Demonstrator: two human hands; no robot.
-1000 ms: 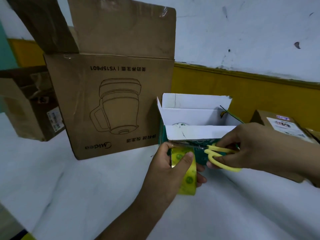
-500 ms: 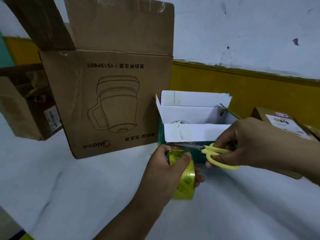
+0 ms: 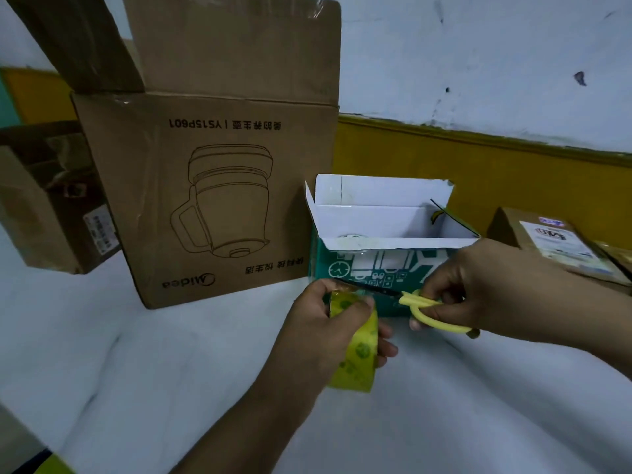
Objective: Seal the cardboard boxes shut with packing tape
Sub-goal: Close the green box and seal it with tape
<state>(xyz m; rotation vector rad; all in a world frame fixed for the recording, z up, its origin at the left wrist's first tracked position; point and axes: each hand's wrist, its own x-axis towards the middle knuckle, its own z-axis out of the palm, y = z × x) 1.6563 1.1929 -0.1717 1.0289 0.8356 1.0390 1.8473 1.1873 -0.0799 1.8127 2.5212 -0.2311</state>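
On the white worktop (image 3: 136, 371) the large brown box (image 3: 222, 200) stands with its top flaps raised and untaped. If it gets nudged during the cut, a flap may swing down into the work. Just beside it on the right is the small green box (image 3: 386, 268), also open, with its white flaps up. Any strip cut now has no closed seam to land on, so it will likely curl and stick to itself or to skin.

The left hand (image 3: 318, 336) grips the yellow tape roll (image 3: 359, 350) in front of the green box, thumb across the roll's face. The right hand (image 3: 485, 285) grasps the yellow-handled scissors (image 3: 420, 302), fingers through the loops. The dark blades point left at the top of the roll, very close to the left fingertips.

The main hazard is a nick to that thumb or a finger if the blades close too far in. A slack strip could also fold between the blades and jam, or the free end could snap back onto the roll and be lost
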